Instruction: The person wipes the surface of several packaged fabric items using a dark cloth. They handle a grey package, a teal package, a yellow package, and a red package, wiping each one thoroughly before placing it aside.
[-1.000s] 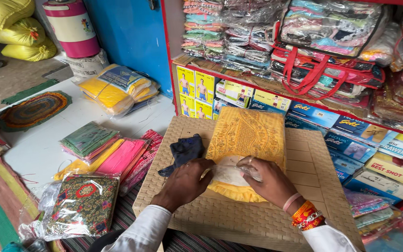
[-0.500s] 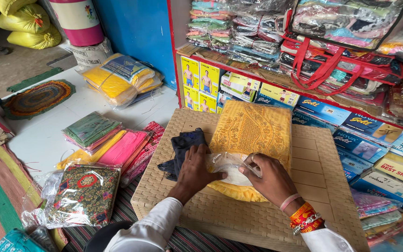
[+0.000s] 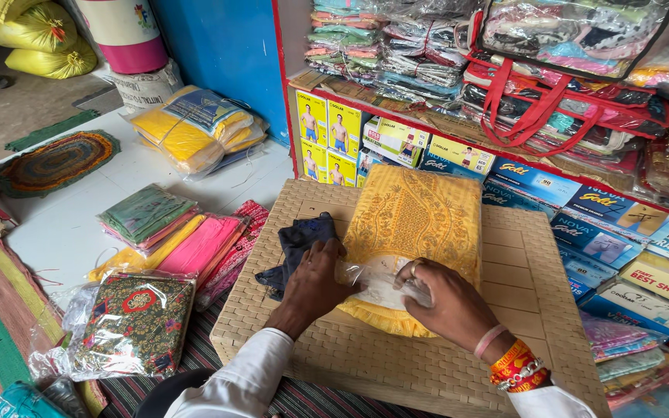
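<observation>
Yellow embroidered cloth under left hand and right hand, both grips pressed flat, unclenched.

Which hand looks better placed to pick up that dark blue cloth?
Probably the left hand: it lies beside the dark blue cloth, fingers touching it. The right hand presses the clear plastic on the yellow garment.

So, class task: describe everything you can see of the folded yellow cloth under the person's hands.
The yellow cloth is folded into an upright rectangle with darker gold embroidery, lying flat on a woven tan board. Clear plastic wrap covers its near end. The left hand and right hand press on that wrap. A dark blue cloth lies at its left edge.
</observation>
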